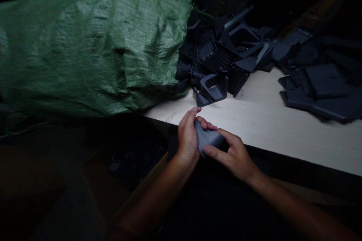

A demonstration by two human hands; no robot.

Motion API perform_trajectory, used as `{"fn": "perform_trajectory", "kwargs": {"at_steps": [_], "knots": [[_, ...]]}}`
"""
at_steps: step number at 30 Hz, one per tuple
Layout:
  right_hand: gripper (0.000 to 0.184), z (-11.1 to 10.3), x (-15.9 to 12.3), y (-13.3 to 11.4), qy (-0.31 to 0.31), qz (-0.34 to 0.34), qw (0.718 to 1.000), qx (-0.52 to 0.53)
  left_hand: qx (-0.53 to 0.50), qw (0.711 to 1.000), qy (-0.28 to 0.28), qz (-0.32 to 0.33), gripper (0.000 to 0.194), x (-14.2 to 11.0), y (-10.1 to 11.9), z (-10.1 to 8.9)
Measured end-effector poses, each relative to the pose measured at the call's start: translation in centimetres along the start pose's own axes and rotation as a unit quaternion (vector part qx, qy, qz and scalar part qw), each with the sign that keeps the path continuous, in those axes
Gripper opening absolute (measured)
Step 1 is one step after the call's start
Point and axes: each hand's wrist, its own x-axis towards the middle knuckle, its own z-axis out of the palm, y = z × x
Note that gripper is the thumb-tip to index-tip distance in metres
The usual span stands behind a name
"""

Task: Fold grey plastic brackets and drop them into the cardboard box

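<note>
A dark grey moulded plastic part [208, 138] is held between my two hands, just over the near edge of the table. My left hand [189, 135] cups it from the left, with fingers curled behind its far side. From the right, my right hand [233, 154] grips the same part, thumb on the near face and fingers on top. Part of its shape is hidden by the fingers. Just beyond my hands, a similar angular plastic part with an opening [213, 89] rests on the table.
A big green woven sack [98, 49] lies at the left, its mouth facing a heap of dark plastic parts [226, 47]. Flatter dark pieces [325, 86] are stacked at the right on the pale wooden table [263, 120]. Below left stands an open cardboard box [103, 192] with dark pieces inside.
</note>
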Motion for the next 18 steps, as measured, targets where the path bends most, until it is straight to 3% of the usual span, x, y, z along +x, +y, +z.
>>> {"fn": "perform_trajectory", "kwargs": {"at_steps": [5, 10, 13, 18], "knots": [[0.041, 1.1, 0.3, 0.0, 0.023, 0.009, 0.998, 0.061, 0.020, 0.999, 0.016, 0.028, 0.028, -0.1, -0.1, -0.2], [0.046, -0.8, 0.8, -0.2, -0.032, 0.072, 0.997, 0.026, 0.001, 1.000, 0.007, 0.002, 0.030, 0.2, 0.1, 0.0], [0.053, -1.5, 0.7, 0.0, -0.043, 0.056, 0.997, 0.030, 0.002, 1.000, -0.001, 0.013, 0.029, 0.2, -0.2, 0.1], [0.040, -0.3, 0.3, 0.7, 0.008, 0.022, 0.999, 0.026, 0.020, 0.999, -0.020, 0.025, 0.026, 0.2, -0.5, -0.2]]}}
